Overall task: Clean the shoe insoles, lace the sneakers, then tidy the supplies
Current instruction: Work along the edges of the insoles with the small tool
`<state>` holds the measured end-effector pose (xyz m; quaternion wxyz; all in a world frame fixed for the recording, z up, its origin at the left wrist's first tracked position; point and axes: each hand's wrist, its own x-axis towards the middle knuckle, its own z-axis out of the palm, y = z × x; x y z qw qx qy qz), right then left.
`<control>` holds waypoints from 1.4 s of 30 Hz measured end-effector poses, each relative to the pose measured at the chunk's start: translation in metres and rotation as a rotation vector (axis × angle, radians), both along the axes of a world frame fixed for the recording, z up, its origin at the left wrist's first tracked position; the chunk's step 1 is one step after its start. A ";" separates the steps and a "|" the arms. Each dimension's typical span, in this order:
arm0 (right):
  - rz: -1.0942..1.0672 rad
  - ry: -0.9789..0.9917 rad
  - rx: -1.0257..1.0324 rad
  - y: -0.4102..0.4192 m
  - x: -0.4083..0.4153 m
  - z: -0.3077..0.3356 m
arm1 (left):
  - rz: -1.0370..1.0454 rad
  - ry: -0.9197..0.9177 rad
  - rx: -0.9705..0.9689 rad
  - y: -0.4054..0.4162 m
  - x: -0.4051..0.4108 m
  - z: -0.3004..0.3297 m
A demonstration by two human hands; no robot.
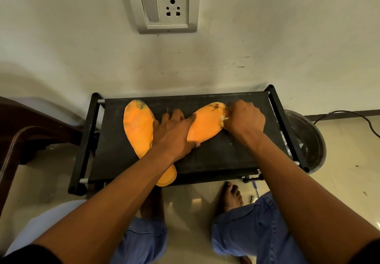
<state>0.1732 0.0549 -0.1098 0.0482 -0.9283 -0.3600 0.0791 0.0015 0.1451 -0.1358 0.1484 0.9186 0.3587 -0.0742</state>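
Note:
Two orange insoles lie crossed on a low black rack [216, 156]. The left insole [137, 126] runs from the back left down to the front edge, with a dark stain at its toe. The right insole [205, 126] angles to the back right and has a brown mark near its tip. My left hand [174, 134] lies flat with spread fingers over the crossing, pressing the right insole down. My right hand [244, 117] is closed on a small whitish brush or cloth [224, 119] at the right insole's toe edge; most of that thing is hidden in the fist.
A metal basin [308, 140] stands on the floor right of the rack, with a cable [349, 113] behind it. A brown chair [24, 132] is at the left. A wall socket [166, 6] is above. My bare feet [232, 198] and knees are below the rack's front edge.

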 end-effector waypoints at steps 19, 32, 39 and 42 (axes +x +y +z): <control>0.085 0.078 -0.122 0.009 -0.009 0.007 | -0.004 0.010 0.009 -0.004 0.002 0.003; 0.046 0.053 -0.004 0.021 -0.006 0.000 | 0.042 0.025 0.017 -0.004 0.002 0.012; 0.242 0.098 0.123 0.032 -0.031 -0.014 | 0.069 0.036 0.091 -0.007 0.000 0.011; 0.381 0.090 0.124 0.034 -0.046 -0.018 | 0.106 0.071 0.093 -0.008 0.001 0.012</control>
